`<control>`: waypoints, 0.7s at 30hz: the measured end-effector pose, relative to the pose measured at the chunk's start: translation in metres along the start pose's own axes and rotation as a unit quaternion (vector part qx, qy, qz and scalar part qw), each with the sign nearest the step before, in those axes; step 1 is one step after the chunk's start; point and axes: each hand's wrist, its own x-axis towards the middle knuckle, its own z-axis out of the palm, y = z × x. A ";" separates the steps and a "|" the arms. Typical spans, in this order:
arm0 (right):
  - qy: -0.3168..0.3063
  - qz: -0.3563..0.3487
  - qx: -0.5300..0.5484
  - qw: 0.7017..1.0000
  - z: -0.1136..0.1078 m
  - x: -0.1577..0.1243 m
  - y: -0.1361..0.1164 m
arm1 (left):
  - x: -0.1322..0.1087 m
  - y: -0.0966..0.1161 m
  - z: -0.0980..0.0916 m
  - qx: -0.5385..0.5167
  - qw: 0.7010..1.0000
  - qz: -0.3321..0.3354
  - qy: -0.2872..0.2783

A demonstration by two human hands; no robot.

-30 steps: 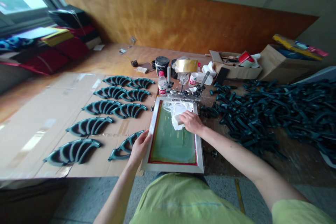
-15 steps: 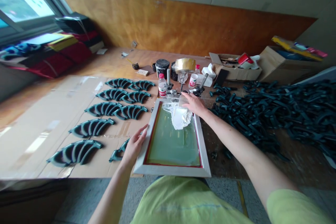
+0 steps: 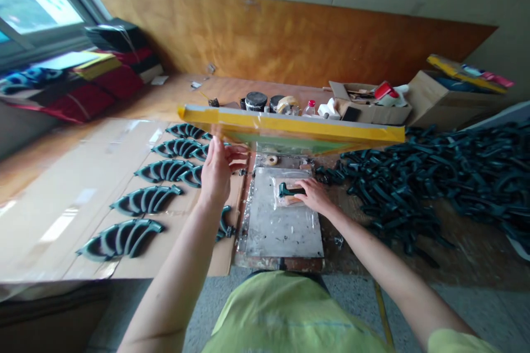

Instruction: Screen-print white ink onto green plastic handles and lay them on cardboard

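Observation:
The screen printing frame [image 3: 298, 126] is tilted up, with yellow tape along the edge facing me. My left hand [image 3: 217, 171] is at its left part, fingertips against the taped edge, somewhat blurred. Under the frame lies a grey metal base plate [image 3: 281, 234] with a small taped pad [image 3: 285, 202] on it. On that pad sits a dark green curved plastic part [image 3: 284, 190], shaped like a handle. My right hand [image 3: 315, 196] pinches its right end. The mesh's upper side, where white material lay earlier, is hidden.
Rows of dark green parts [image 3: 120, 240] lie on cardboard [image 3: 53, 198] to the left. A large heap of similar parts [image 3: 439, 176] covers the right side. Behind the frame stand black tubs [image 3: 255, 101], a red-capped bottle [image 3: 309, 107] and an open carton [image 3: 372, 109].
The frame has swung from lying flat to tilted up, uncovering the base plate. My left hand rose with it. My right hand left the squeegee-like piece and came down to the green part.

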 end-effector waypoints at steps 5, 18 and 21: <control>0.040 -0.016 0.008 0.999 -0.013 -0.013 -0.050 | -0.072 -0.059 -0.007 0.054 0.956 -0.276 -0.084; -0.050 0.230 -0.132 0.963 -0.014 -0.059 0.075 | -0.155 -0.139 -0.177 0.135 0.900 -0.328 0.255; -0.105 0.316 -0.187 0.924 -0.024 -0.068 0.139 | -0.163 -0.152 -0.202 0.180 0.855 -0.368 0.317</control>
